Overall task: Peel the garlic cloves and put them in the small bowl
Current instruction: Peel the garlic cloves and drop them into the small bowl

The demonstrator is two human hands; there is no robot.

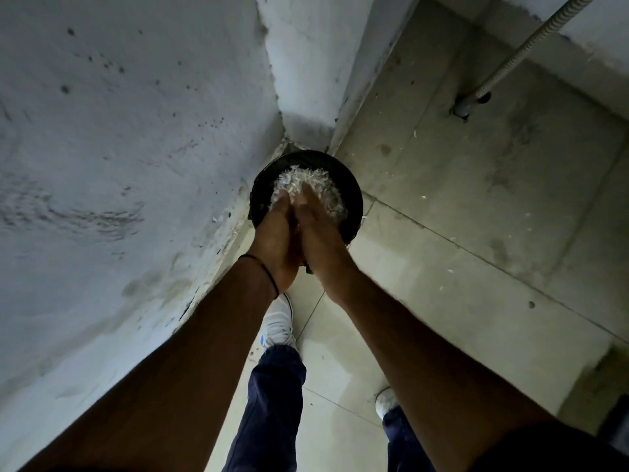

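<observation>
both hands reach down over a black bucket (356, 212) that stands on the floor (476, 206) in the corner, close against the wall (136, 131). the left hand (274, 233) and right hand (321, 233) are held side by side, pressed together along their inner edges, with the fingers straight and pointing down into the bucket. the fingertips touch or sink into a heap of pale garlic skins (318, 180) that fills the bucket. a sliver of white shows in the gap between the palms, but what it is cannot be made out. the hands cover the near side of the bucket and its near rim. whether any whole clove lies among the skins cannot be told.

a thin dark band (262, 267) circles the left wrist. a few loose flakes (449, 262) lie scattered on the floor tiles to the right. below the arms is a white shoe (277, 321) and a blue trouser leg (272, 403). the other shoe (386, 401) is mostly hidden by the right forearm. a ribbed hose (531, 42) runs down to the floor at upper right, with its top cut off by the frame.
</observation>
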